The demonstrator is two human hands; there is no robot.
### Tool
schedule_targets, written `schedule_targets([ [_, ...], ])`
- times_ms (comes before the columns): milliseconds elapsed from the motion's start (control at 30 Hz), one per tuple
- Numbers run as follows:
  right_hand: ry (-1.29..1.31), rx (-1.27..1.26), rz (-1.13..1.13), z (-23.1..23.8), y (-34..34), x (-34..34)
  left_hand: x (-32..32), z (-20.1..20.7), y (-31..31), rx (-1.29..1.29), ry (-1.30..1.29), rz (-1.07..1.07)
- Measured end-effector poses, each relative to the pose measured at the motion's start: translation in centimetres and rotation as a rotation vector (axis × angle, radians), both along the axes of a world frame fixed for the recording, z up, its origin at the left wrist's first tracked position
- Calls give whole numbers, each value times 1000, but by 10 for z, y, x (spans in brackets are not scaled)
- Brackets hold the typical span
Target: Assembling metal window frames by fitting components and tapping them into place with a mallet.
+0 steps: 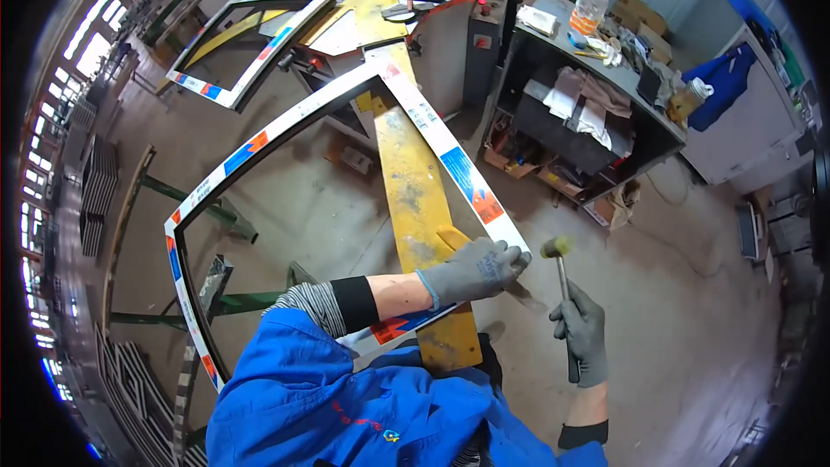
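My left hand, in a grey glove, is closed at the near right corner of a white-edged window frame. A yellow handle sticks out on one side of this fist and a flat, blurred blade on the other; they look like one tool, its middle hidden by my fingers. My right hand, also gloved, grips a mallet by its shaft, the yellowish-green head raised just right of the frame corner. The frame rests across a worn yellow beam and has red and blue film stuck on it.
Another window frame lies at the far left beside machinery. At the right stands a workbench with a plastic bottle, rags and boxes. A green metal stand is under the frame's left side. Stacked frame strips lie farther left.
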State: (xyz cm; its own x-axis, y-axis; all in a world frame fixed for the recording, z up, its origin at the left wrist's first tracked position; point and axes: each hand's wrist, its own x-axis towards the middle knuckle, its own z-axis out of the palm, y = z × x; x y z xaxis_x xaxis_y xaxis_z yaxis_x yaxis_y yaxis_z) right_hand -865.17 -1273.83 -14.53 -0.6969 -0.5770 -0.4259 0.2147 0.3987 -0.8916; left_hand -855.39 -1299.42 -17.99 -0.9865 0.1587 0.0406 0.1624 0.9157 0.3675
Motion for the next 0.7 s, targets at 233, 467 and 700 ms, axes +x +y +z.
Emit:
schedule_targets([
  [233,93,18,119,-4,-15,-21,1,-13,-7,-88,301,12],
  [467,0,-42,142,-13,-8,-31,-4,-7,-6,-1,346,-18],
  [700,-87,-61,27,-18,-3,-36,-4,-3,-4,-6,308,-32],
])
